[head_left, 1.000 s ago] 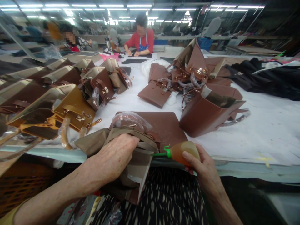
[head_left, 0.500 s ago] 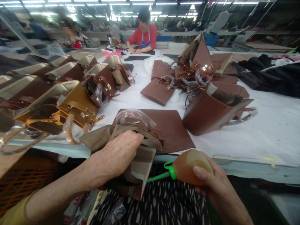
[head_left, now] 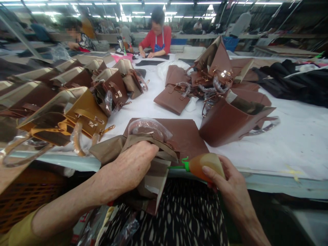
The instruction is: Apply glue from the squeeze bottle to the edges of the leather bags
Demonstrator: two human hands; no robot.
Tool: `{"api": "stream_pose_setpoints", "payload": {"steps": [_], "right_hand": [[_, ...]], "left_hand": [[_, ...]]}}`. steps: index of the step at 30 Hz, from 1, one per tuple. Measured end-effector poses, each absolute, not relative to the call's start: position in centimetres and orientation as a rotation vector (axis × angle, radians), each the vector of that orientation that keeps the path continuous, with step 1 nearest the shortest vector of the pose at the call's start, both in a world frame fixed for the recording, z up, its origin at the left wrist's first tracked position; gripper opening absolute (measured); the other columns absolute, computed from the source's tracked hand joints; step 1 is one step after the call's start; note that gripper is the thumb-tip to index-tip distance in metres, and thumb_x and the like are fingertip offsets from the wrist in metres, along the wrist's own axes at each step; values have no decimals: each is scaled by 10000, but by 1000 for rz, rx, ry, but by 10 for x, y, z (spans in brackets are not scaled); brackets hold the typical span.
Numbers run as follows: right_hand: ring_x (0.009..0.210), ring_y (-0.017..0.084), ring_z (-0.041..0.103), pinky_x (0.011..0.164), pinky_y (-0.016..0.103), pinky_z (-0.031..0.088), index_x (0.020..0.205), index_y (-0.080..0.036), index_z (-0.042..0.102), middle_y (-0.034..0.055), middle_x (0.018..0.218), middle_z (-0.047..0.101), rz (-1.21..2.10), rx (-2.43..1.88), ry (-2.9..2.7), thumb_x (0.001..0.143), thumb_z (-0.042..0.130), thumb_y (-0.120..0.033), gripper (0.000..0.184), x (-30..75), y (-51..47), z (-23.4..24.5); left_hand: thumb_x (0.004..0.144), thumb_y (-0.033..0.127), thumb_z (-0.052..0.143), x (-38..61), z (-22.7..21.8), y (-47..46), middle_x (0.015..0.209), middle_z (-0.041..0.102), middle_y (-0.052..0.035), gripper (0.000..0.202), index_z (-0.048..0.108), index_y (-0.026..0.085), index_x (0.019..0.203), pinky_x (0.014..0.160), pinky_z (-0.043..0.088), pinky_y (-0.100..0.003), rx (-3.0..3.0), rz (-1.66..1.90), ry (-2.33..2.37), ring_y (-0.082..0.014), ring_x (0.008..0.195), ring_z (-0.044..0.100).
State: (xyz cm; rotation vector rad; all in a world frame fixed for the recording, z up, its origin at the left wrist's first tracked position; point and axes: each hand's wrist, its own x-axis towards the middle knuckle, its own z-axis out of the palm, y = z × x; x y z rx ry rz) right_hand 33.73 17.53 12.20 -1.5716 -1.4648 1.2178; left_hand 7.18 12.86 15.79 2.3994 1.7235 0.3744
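Note:
My left hand (head_left: 135, 160) is closed on the olive-brown lining of a brown handbag (head_left: 189, 136), which lies at the table's front edge. A plastic-wrapped handle (head_left: 151, 126) arches up behind that hand. Below the fingers a pale panel edge (head_left: 160, 181) of the bag shows, hanging past the table edge. In my right hand (head_left: 225, 177) is a squeeze glue bottle (head_left: 207, 165) with amber contents and a green nozzle. It is held sideways, its tip at the upper end of the pale panel edge; whether they touch I cannot tell.
Rows of brown handbags (head_left: 71, 77) stand at the left, with a mustard handbag (head_left: 88, 109) in front. More brown bags (head_left: 215, 71) are heaped at centre right, beside an open brown bag (head_left: 233, 119). Dark fabric (head_left: 294, 82) lies far right. A co-worker (head_left: 156, 37) sits opposite.
My right hand has raised the glue bottle and shifted it slightly left. The nozzle tip has moved from low on the panel edge to its upper end. My left hand stays almost in place.

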Motion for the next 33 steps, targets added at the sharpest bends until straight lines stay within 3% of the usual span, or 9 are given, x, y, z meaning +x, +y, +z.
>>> {"api": "stream_pose_setpoints", "payload": {"steps": [11,27,33], "right_hand": [[520,133,461,417,223,372,1090,-226,505,18,742,555,1541,-1569,-1354,613,657,-586,617,345,154,134],[456,117,450,386,213,365,1032,-177,517,-12,595,528,1263,-1531,-1363,696,645,-540,511,347,181,105],[467,115,434,372,207,336,1010,-177,528,-2,614,507,1434,-1431,-1240,692,656,-525,488,350,173,104]], "left_hand": [[845,66,354,63,147,129,724,421,-12,139,457,158,829,732,403,-240,2450,350,1667,-125,610,369],[851,95,400,65,153,132,717,435,-13,109,472,156,797,718,412,-234,2454,339,1694,-123,611,382],[845,99,397,69,158,131,682,414,-8,118,456,158,761,702,417,-228,2469,269,1754,-123,595,376]]}}
